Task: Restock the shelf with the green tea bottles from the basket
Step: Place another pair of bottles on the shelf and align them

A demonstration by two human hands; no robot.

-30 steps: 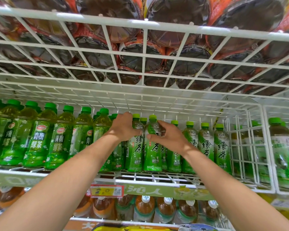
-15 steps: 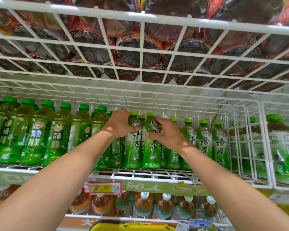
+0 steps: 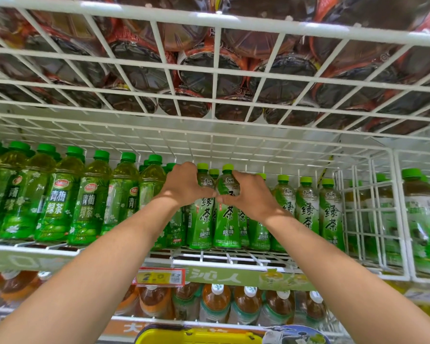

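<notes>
**Hands pulled together on the two front bottles**

Versus a second ago: left hand (image 3: 184,186) and right hand (image 3: 252,194) are closer, with the thumb tips now almost meeting between the bottles.

- Left hand: fingers curl round the shoulder of the left green tea bottle (image 3: 200,219), just under its cap.
- Right hand: fingers curl round the shoulder of the right green tea bottle (image 3: 227,222), thumb across the label.
- Both bottles stand upright on the wire shelf (image 3: 233,265), long axis vertical, side by side and touching or nearly so. They sit in the front row, between the plum green tea row (image 3: 56,202) on the left and matching green tea bottles (image 3: 307,207) on the right.
- Key relation: the bottles are straight ahead of the hands and slightly above the forearms, one per hand, with neither hand nearer. More caps show behind them, so the lane looks backed up.
- My read: this is seat and align, then let go. The risk is tipping a neighbour while pulling out.
- The yellow basket (image 3: 196,338) is at the bottom edge, well below the shelf. I can't see its contents, so the remaining count is unknown.
</notes>
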